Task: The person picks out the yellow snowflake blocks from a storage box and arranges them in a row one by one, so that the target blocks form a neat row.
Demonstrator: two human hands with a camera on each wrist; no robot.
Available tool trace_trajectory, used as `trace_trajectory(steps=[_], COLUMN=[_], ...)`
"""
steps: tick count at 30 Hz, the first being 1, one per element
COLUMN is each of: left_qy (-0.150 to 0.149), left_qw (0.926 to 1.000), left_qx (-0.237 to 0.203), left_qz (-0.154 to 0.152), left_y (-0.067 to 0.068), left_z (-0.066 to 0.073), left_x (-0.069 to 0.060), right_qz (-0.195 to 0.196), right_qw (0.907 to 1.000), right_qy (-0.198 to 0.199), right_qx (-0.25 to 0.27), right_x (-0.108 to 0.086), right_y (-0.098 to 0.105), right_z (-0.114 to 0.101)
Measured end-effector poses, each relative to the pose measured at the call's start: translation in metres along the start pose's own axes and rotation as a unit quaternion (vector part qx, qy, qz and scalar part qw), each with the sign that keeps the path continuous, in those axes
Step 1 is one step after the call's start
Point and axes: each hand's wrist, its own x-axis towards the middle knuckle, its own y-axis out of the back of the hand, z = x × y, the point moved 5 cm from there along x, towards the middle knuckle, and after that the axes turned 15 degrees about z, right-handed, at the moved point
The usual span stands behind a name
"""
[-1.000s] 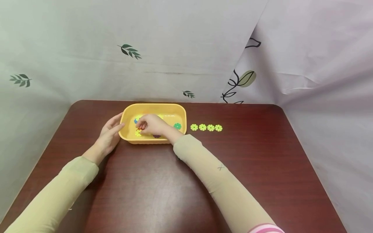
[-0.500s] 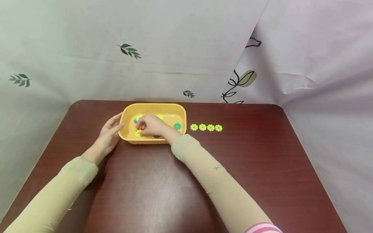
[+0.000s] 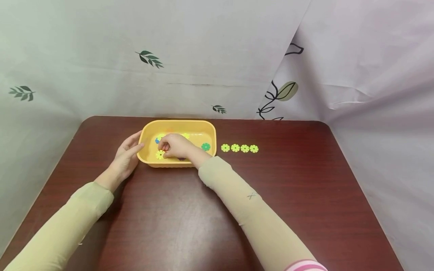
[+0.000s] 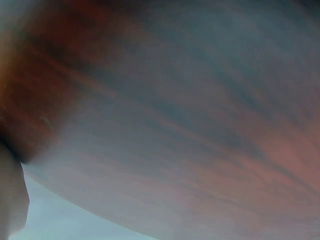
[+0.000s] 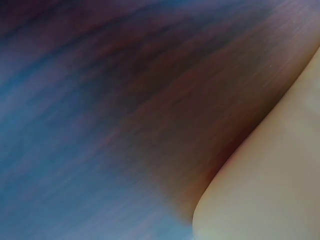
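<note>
Around the left wall of a yellow plastic basin (image 3: 181, 165), my left hand (image 3: 125, 158) holds on with the thumb over the rim and the fingers outside. Inside the basin is my right hand (image 3: 178, 145), fingers curled down near the floor on the left side. A yellow flower-shaped disc (image 3: 160, 154) lies by its thumb tip; whether the fingers pinch it is hard to see. Part of a red piece shows under the fingers. A green disc (image 3: 205, 146), a blue disc (image 3: 157, 140) and other yellow ones lie in the basin, partly covered by the hand.
Right of the basin, several yellow flower discs (image 3: 235, 148) form a straight row on the dark red-brown table (image 3: 288, 173). A pale cloth with leaf prints (image 3: 190, 56) hangs behind the table. Both wrist views show mostly blurred tabletop.
Both hands keep nearly the same places. The right forearm has shifted slightly left, and the red piece is more hidden under the right fingers than before.
</note>
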Motion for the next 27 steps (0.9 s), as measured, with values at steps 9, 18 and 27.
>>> trace_trajectory(steps=[9, 18, 27], left_qy=[-0.005, 0.001, 0.001], left_qw=[0.9999, 0.9999, 0.9999], left_qx=[0.006, 0.009, 0.010], left_qz=[-0.008, -0.005, -0.007], left_y=[-0.001, 0.001, 0.000], left_z=[0.001, 0.000, 0.001], left_x=[0.000, 0.000, -0.001], right_qz=[0.003, 0.023, 0.055], right_qw=[0.9999, 0.9989, 0.9936], right_qy=[-0.010, -0.016, -0.026], right_qx=[0.002, 0.039, 0.095], right_x=[-0.001, -0.004, -0.007], right_y=[0.000, 0.007, 0.018], right_z=[0.001, -0.001, 0.000])
